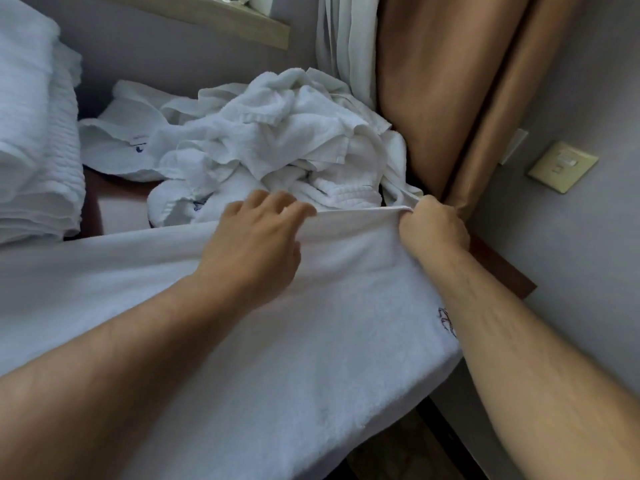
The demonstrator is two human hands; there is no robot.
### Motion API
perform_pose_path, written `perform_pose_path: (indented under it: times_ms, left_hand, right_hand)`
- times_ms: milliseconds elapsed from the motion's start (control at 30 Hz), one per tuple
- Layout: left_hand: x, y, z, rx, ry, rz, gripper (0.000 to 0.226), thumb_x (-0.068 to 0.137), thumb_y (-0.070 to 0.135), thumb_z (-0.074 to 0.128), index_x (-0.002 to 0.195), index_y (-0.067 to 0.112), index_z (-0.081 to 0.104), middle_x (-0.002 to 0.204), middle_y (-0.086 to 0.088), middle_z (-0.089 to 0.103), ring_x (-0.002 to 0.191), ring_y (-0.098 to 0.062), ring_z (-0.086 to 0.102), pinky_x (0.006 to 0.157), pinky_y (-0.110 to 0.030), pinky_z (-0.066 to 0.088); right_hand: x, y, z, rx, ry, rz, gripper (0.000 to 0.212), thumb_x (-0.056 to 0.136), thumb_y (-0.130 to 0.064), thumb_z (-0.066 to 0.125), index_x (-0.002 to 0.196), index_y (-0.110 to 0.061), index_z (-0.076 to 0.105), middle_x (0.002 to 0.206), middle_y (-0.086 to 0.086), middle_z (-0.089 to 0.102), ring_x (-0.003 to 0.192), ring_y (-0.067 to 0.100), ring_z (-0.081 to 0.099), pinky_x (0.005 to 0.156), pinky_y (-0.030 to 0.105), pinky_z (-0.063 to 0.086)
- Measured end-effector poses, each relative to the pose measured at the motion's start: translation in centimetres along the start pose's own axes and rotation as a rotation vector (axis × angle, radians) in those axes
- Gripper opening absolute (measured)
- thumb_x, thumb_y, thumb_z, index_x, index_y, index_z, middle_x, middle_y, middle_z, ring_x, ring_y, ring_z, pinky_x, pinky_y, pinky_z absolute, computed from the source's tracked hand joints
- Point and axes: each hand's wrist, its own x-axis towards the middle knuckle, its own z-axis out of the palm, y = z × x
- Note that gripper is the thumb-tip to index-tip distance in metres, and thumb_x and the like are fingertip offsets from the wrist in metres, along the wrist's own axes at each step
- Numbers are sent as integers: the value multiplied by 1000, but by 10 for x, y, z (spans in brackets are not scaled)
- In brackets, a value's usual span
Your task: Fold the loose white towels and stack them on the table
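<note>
Towel (311,341) long axis runs 9 to 3 o'clock; my right hand (433,230) fingers clamp its 1 o'clock corner, left hand (256,237) fingers apart on far edge.

White towel (311,323), tan curtain (433,81), grey wall (571,254)

Spread towel (277,341): white terry cloth, soft matt nap, stitched emblem near one edge. Loose pile (277,133): same white terry, crumpled, flat woven hem bands showing. Stack (31,150): white cloth, ribbed texture on folded edges. Table (502,271): dark reddish wood, smooth. Curtain (450,81): tan fabric, slight sheen. Switch (562,166): cream plastic, smooth. Shelf (225,19): pale wood, matt.
</note>
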Motion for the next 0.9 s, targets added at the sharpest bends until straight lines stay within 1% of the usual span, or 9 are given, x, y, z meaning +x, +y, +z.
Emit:
perform_pose_path:
  times_ms: [67, 167, 233, 300, 400, 500, 667, 767, 900]
  left_hand:
    - [1, -4, -5, 119, -83, -103, 52, 92, 42, 57, 139, 25, 45, 132, -1, 55, 121, -27, 47, 100, -44, 36]
    - [-3, 1, -13, 194, -85, -49, 24, 97, 42, 48, 112, 26, 57, 100, 2, 66, 95, -26, 62, 90, -42, 40]
    - [-6, 15, -17, 137, 31, 33, 12, 99, 33, 48, 95, 25, 57, 81, 5, 52, 77, -29, 58, 64, -34, 37]
    - [-9, 30, -20, 81, 76, 22, 5, 99, 26, 49, 95, 24, 47, 78, 3, 42, 65, -27, 45, 49, -30, 20]
    - [-14, 36, -18, 20, -80, -37, 32, 96, 55, 44, 91, 25, 34, 73, 0, 47, 55, -18, 32, 47, -31, 14]
    - [-14, 28, -18, 91, -277, -8, 64, 67, 88, 54, 78, 27, 38, 70, 8, 46, 59, -9, 39, 48, -31, 20]
    - [-13, 17, -6, 199, -70, 130, 45, 82, 50, 65, 82, 26, 27, 78, 5, 59, 61, -25, 42, 45, -29, 11]
    - [-6, 6, -9, 257, -85, 237, 34, 73, 27, 80, 82, 19, 48, 69, 0, 60, 52, -31, 54, 45, -24, 8]
    - [14, 6, -14, 447, -153, 188, 7, 94, 19, 53, 100, 21, 52, 85, 0, 60, 76, -30, 64, 51, -33, 25]
  right_hand:
    - [-10, 4, 1, 159, 138, 91, 34, 100, -31, 39, 121, -8, 52, 119, 22, 63, 104, 44, 62, 72, 38, 38]
    - [-30, 21, 6, 560, 322, 248, 13, 97, -23, 42, 102, -14, 49, 94, 9, 62, 74, 31, 56, 53, 27, 36]
    - [-38, 35, 11, 866, 212, 323, 3, 91, -20, 47, 90, -19, 49, 85, 3, 61, 64, 23, 59, 44, 17, 40]
    - [-42, 43, 10, 1031, 47, 333, 8, 81, -25, 50, 86, -22, 56, 84, 6, 69, 71, 23, 70, 55, 27, 52]
    - [-44, 44, 10, 1097, -113, 218, 21, 80, -37, 52, 87, -22, 64, 78, -4, 76, 70, 14, 73, 61, 32, 51]
    - [-42, 36, 15, 966, -136, 139, 39, 82, -57, 53, 94, -22, 65, 82, -4, 77, 71, 11, 74, 63, 32, 52]
    - [-19, 11, 28, 906, -123, 139, 45, 75, -64, 59, 81, -20, 56, 80, -3, 74, 61, 8, 72, 60, 27, 46]
    - [-3, -4, 34, 949, -168, 156, 51, 73, -71, 58, 76, -21, 53, 75, -4, 72, 63, 13, 72, 59, 28, 46]
    - [12, -4, 32, 916, -208, 98, 40, 82, -58, 70, 79, -22, 54, 75, -9, 62, 66, 8, 56, 56, 24, 40]
